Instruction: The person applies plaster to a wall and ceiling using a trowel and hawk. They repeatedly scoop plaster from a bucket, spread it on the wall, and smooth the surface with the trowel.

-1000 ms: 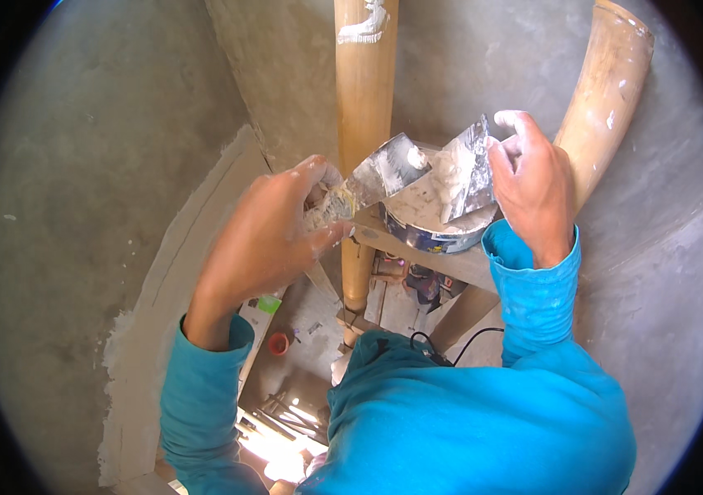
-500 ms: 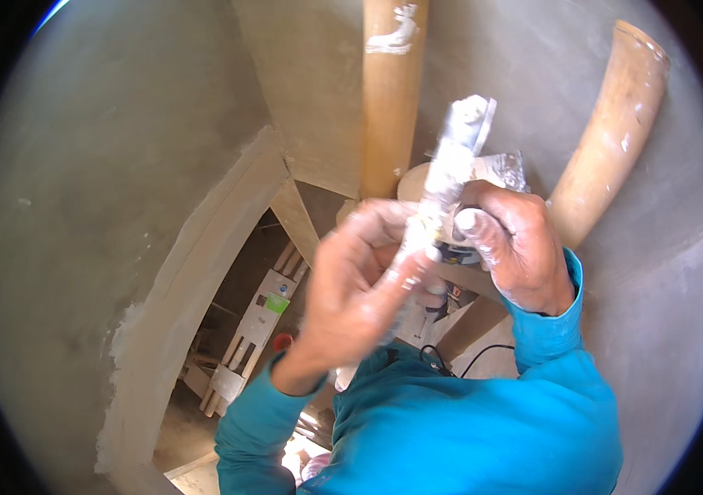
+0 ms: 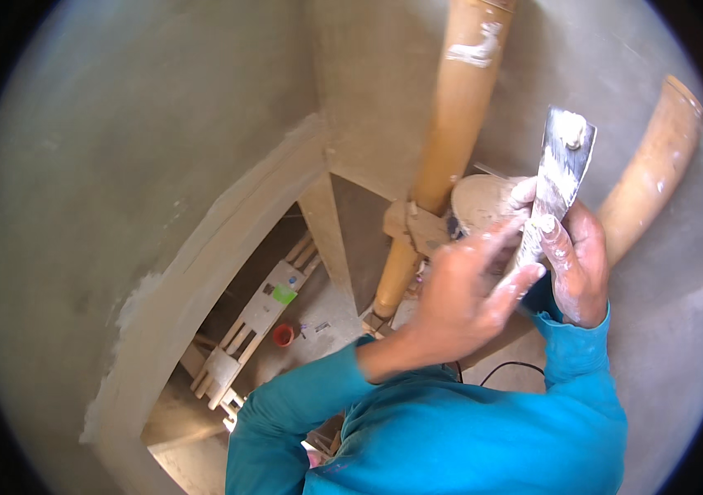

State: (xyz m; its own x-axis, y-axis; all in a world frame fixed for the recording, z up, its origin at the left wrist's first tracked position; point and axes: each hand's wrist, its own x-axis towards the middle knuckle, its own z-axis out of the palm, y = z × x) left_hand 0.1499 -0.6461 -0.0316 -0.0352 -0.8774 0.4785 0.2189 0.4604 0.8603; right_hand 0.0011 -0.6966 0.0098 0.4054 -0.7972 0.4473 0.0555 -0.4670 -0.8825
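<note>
A flat metal putty knife (image 3: 564, 161), smeared and lumped with white putty, points upward in front of me at the right. My right hand (image 3: 578, 264) grips it from the right side, thumb pressed on its face and fingers behind. From the left, my left hand (image 3: 467, 285) closes round the lower end, its thumb lying against it; the fingers are partly blurred. White paste coats the fingertips of both hands. Behind the hands stands a round bucket (image 3: 477, 202) with a pale top, partly covered by them.
A thick bamboo pole (image 3: 458, 107) rises beyond the hands, and a second bamboo piece (image 3: 656, 165) leans at the right. Grey plastered walls (image 3: 162, 107) surround me. Through an opening at lower left show a plank on poles (image 3: 260, 309) and a red cup (image 3: 284, 335) far below.
Both hands and the putty knife have shifted right, and the blade has turned to show more of its flat face. The view has swung, so the poles and opening appear farther right.
</note>
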